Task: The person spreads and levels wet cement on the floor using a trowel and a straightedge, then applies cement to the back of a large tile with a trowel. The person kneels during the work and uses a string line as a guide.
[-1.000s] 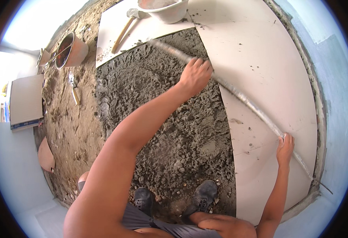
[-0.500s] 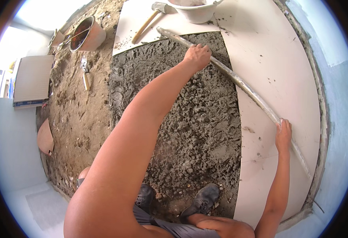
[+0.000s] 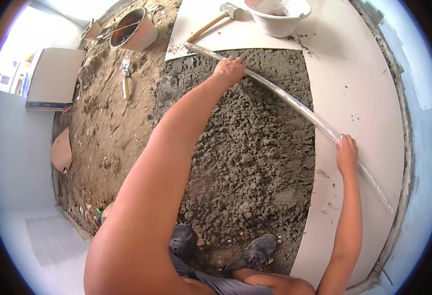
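A long, pale metal screed bar (image 3: 294, 102) lies slantwise over a bed of rough grey mortar (image 3: 255, 157) and the light tiles (image 3: 363, 118) on the right. Near its far left end, my left hand (image 3: 230, 71) is closed over the bar from above. My right hand (image 3: 346, 153) grips it further down, above the tiles. The bar's far tip reaches the tile along the back edge of the mortar, close to the handle of a hammer (image 3: 230, 11). Its near end points toward the right wall.
A white basin (image 3: 279, 22) stands on the back tiles. On the dirt (image 3: 112, 118) at left are a bucket (image 3: 136, 37) with a stick across it and a trowel (image 3: 126, 81). A boxed tile stack (image 3: 54, 76) leans by the left wall. My shoes (image 3: 257, 251) are at the mortar's near edge.
Both hands have moved the screed bar leftward and slightly away across the mortar, bringing its far tip next to the hammer handle. The camera view has shifted too.
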Tool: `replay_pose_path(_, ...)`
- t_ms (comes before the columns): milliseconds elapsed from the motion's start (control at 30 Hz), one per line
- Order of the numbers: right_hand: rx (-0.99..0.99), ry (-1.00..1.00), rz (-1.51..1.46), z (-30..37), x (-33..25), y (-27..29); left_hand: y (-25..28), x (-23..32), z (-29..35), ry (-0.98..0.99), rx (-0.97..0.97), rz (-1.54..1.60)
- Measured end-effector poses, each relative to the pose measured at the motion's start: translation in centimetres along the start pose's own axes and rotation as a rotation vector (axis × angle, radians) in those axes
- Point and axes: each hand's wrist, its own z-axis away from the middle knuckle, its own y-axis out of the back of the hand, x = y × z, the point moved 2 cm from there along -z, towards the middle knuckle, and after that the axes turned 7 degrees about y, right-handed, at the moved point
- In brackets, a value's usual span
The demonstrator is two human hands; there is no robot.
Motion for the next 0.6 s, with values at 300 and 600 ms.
replay_pose_path(300,-0.045,0.089,-0.001,-2.0,-2.1,-1.0,-1.2,-4.7,1.0,0.014,-0.003,-0.082)
replay_pose_path(600,-0.115,0.098,-0.050,0.9,-1.5,0.7,-0.4,-3.5,3.7,-0.114,-0.217,-0.100)
